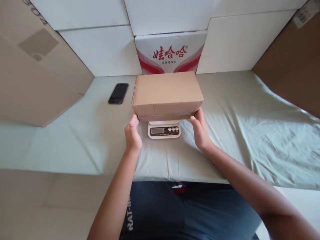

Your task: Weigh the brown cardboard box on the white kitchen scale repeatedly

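A closed brown cardboard box [167, 88] is held between my two hands, over a small white digital scale [164, 136]. My left hand [132, 135] grips the box's lower left corner, its fingers partly hidden behind the cardboard. At the lower right corner my right hand [200, 130] holds it the same way, with the thumb in front. The box covers the scale's platform, so I cannot tell whether it rests on it. The scale's front panel shows a grey display and three round buttons; no digits are readable.
A dark phone [118, 93] lies left of the box on the pale green cloth [100, 133]. Behind stands a white and red printed carton [170, 53] among white panels. Large brown cardboard sheets flank the left [45, 80] and the right [292, 60].
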`<action>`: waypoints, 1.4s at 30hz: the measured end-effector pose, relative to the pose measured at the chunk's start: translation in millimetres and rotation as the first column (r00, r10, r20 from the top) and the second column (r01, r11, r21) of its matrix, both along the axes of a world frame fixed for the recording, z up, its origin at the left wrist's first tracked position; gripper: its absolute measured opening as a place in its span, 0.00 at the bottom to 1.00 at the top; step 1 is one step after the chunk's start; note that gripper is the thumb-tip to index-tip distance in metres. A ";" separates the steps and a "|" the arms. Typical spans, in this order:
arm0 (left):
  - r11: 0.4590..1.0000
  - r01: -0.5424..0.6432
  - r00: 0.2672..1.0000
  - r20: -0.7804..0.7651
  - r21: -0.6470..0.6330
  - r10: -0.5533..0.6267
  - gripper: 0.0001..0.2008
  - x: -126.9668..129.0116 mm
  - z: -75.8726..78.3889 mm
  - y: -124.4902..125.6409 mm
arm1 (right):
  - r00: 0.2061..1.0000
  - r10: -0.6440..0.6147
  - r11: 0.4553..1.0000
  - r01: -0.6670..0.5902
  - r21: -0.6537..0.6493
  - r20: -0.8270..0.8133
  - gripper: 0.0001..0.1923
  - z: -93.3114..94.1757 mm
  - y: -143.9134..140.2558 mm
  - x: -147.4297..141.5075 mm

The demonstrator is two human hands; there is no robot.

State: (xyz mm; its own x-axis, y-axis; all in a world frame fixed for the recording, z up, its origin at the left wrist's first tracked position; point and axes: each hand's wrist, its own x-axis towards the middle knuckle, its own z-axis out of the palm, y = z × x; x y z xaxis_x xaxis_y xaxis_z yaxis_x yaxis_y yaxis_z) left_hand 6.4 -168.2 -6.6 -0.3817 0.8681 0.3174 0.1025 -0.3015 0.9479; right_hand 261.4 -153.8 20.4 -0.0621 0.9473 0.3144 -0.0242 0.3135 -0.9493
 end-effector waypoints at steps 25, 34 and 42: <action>0.999 -0.027 1.000 0.013 0.040 0.027 0.47 -0.7 -4.0 -1.0 | 1.000 -0.016 0.997 0.017 0.074 -0.010 0.32 -16.8 16.8 7.2; 0.995 -0.046 0.999 0.023 0.088 0.045 0.46 -4.7 -7.2 7.4 | 0.993 -0.040 0.998 0.046 0.046 -0.108 0.36 -26.8 28.5 13.1; 0.997 -0.062 0.995 0.079 0.054 0.058 0.49 -2.6 -9.5 18.9 | 0.964 -0.146 0.989 0.136 -0.058 -0.221 0.38 -38.2 46.7 22.9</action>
